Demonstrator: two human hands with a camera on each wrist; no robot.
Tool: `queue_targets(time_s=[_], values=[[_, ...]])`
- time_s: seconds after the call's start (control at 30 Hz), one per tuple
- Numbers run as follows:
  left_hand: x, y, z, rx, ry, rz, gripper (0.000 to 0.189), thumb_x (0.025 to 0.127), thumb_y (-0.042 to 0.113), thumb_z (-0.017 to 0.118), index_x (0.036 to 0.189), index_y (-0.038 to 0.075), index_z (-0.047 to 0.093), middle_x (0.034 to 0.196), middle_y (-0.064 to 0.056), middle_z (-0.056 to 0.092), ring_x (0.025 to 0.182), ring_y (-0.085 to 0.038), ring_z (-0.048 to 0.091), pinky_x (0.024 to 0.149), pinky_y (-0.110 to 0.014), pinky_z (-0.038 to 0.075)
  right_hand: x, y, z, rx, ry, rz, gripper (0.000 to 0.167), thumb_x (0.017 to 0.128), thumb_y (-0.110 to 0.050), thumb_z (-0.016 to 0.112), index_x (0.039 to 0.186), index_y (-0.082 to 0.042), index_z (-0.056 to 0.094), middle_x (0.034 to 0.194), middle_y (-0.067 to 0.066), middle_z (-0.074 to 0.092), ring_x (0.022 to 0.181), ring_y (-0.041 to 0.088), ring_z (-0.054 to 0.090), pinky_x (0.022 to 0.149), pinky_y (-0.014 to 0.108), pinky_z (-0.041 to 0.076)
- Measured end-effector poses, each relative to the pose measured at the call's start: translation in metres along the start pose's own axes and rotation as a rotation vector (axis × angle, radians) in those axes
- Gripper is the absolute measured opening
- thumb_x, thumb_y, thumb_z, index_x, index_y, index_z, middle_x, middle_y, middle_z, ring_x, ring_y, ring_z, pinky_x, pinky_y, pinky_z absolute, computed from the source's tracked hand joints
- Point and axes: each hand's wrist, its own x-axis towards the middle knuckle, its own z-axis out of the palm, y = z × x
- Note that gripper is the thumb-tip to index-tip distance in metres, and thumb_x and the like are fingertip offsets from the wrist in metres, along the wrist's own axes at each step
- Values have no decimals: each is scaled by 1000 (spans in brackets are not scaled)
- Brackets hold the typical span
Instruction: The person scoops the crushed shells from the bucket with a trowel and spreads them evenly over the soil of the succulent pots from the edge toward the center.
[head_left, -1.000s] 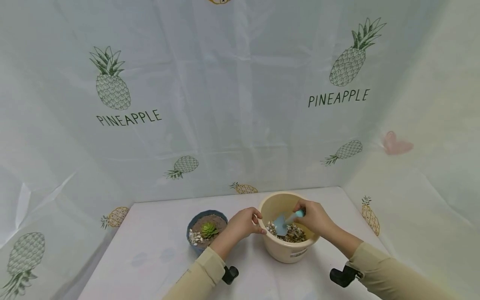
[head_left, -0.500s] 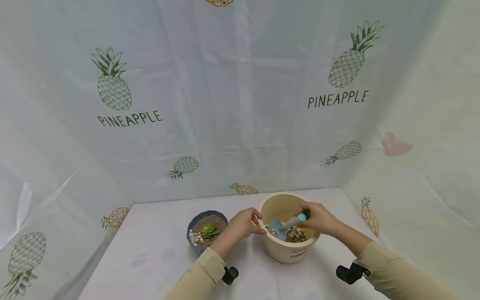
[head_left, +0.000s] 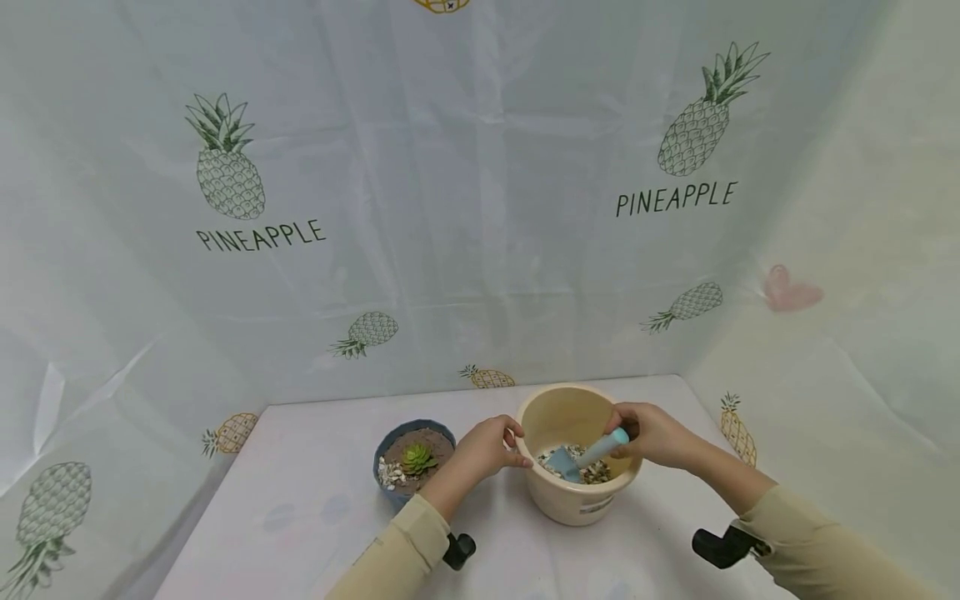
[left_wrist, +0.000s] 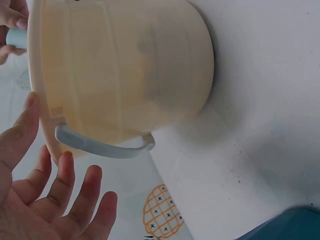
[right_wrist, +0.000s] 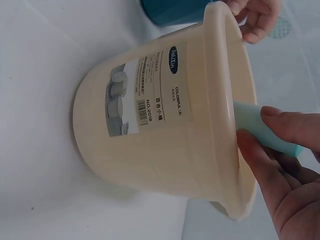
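Observation:
A cream plastic bucket (head_left: 572,503) stands upright on the table with a layer of small pebbles (head_left: 597,473) at its bottom. My left hand (head_left: 487,448) pinches the bucket's left rim between thumb and fingers; the outer fingers spread loosely in the left wrist view. Over the right rim, my right hand (head_left: 652,435) grips the pale blue handle of a small trowel (head_left: 600,450). The trowel's blade lies among the pebbles, tilted, handle up to the right. A grey carrying handle (left_wrist: 102,147) hangs at the bucket's side in the left wrist view.
Left of the bucket, a blue pot (head_left: 384,442) holds brown soil, a green succulent (head_left: 417,458) and white pebbles at one side. White table covering (head_left: 300,475) lies beneath both. Pineapple-printed curtain (head_left: 465,208) hangs behind and along the sides.
My right hand has shifted right and slightly toward me, and the trowel's handle has swung and leaned right with it. Pebbles have shifted in the bucket. The left hand stays on the rim.

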Motion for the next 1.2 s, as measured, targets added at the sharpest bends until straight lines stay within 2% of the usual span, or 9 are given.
queue_targets(time_s=[0.17,0.4,0.67,1.03,1.2], values=[[0,0,0,4,3,6,39,73,26,87,104,14,65,82,3,55,70,-15,50,60,-33,42,-8,2,-8,33,-9,0,19,80,4,76,92,-2,62,92,9,63,80,21,61,67,30,55],[0,-1,1,10,-2,11,40,74,26,87,105,14,66,83,3,55,70,-15,50,59,-33,43,-17,4,-19,61,26,22,22,81,-4,78,95,0,61,95,10,64,82,21,64,69,30,56],[1,0,0,10,-6,17,39,74,26,87,105,14,65,83,4,55,70,-14,50,60,-32,42,-23,2,-29,98,33,13,25,82,-3,78,98,3,60,95,14,65,82,22,66,70,30,57],[-1,-2,1,9,-8,23,39,76,27,86,106,14,65,84,3,54,70,-15,50,60,-33,42,-32,0,-39,180,54,46,28,84,-2,75,102,9,56,100,19,66,83,25,70,75,33,57],[-2,-4,3,-21,7,12,39,76,26,86,107,15,65,85,4,55,70,-15,50,59,-33,42,-36,1,-37,222,73,76,30,85,-4,74,104,10,55,102,21,66,85,26,70,76,34,57]])
